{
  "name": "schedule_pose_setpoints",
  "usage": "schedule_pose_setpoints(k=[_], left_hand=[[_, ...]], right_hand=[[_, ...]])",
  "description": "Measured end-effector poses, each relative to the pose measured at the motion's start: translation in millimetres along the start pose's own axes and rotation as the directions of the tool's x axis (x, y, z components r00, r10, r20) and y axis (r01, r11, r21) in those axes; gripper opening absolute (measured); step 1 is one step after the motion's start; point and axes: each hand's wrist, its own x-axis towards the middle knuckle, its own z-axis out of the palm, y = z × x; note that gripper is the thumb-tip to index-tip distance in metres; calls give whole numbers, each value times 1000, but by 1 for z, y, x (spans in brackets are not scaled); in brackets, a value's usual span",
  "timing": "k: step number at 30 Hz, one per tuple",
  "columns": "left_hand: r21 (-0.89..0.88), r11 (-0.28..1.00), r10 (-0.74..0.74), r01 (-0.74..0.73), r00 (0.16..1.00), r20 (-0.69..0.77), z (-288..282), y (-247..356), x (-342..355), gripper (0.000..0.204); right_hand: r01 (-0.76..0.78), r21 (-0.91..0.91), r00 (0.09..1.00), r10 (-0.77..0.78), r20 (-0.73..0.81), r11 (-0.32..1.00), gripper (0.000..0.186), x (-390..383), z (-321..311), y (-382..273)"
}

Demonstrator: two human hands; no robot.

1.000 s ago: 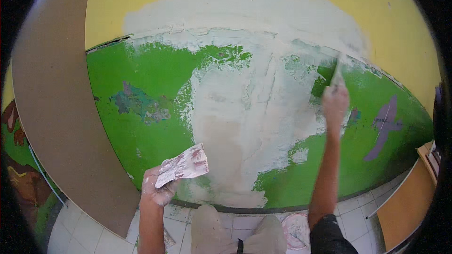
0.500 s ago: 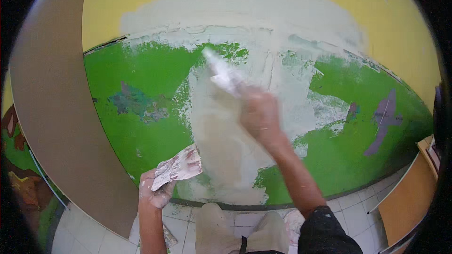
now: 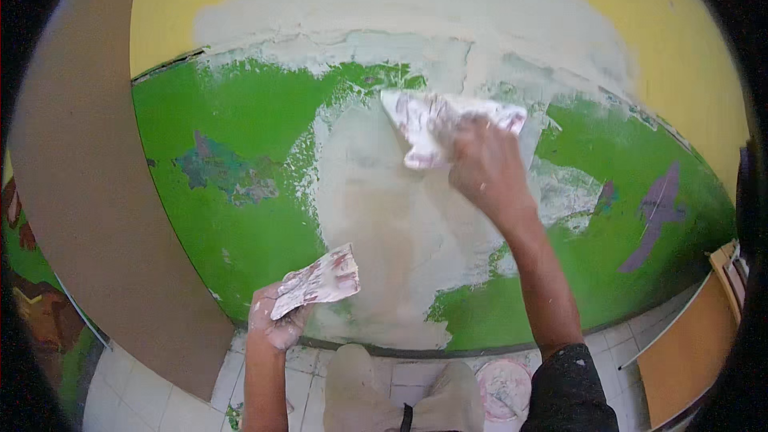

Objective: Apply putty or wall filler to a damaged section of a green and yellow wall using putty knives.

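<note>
My right hand (image 3: 488, 160) grips a broad, putty-smeared putty scraper (image 3: 424, 116), its blade against the wall high in the middle. The blade lies across a pale patch of filler (image 3: 380, 216) that covers much of the green paint. Lower left, my left hand (image 3: 276, 316) is closed on a second putty scraper (image 3: 324, 278), a smaller flat one caked with white and reddish-brown putty. It is held in front of the wall, tilted up to the right. Dried white specks mark both hands.
Above the green band (image 3: 240, 112) the wall is yellow (image 3: 680, 40). A brown panel (image 3: 112, 160) stands at left, wooden furniture (image 3: 692, 352) at right. By my right knee a round tub (image 3: 506, 390) with whitish putty sits on the tiled floor (image 3: 144, 384).
My right hand has moved right and slightly up with its scraper, which has turned from a steep slant to lie broad across the wall. My left hand has shifted slightly right.
</note>
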Motion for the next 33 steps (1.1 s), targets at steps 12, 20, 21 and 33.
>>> schedule_pose_setpoints(k=[12, 20, 21, 33], left_hand=[[67, 998, -13, 11, 999, 42, 18, 3, -12, 30], [53, 998, -40, 39, 999, 9, 10, -5, 0, 29], [54, 997, -48, 48, 999, 7, 10, -6, 1, 29], [10, 995, -102, 102, 994, 41, 9, -4, -3, 27]], right_hand=[[-136, -210, 980, 162, 114, 968, 45, 68, -61, 38], [-113, -134, 895, 160, 417, 984, 41, -27, -24, -23], [-143, -81, 855, 165, 491, 986, 44, -37, -27, -28], [-731, 154, 682, 717, 144, 664, 48, 39, -42, 17]])
